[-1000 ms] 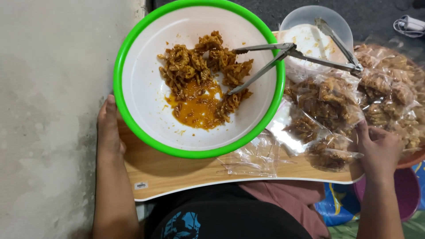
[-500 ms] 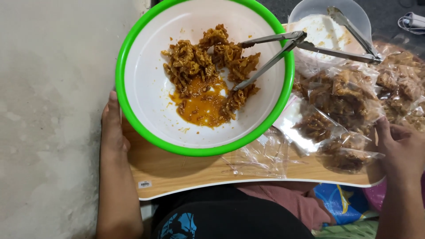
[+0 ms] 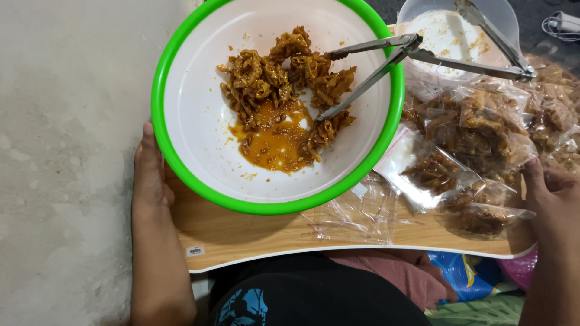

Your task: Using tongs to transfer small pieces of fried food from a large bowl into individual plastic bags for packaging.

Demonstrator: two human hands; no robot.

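Both hands are working apart: the left hand (image 3: 150, 175) is pressing flat against the green-rimmed white bowl (image 3: 181, 181) of saucy fried snacks (image 3: 284, 90), seemingly steadying it on the wooden lap tray (image 3: 254, 232), while the right hand (image 3: 553, 193) is resting open-fingered on the filled clear snack bags (image 3: 477, 181), with metal tongs (image 3: 386, 66) propped on the rim.

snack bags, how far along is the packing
Done: several clear plastic bags of fried snack lie filled on the wooden tray. In hand: right hand touches that pile; left hand rests beside the green-rimmed white bowl. Left: snack clump, empty bags.
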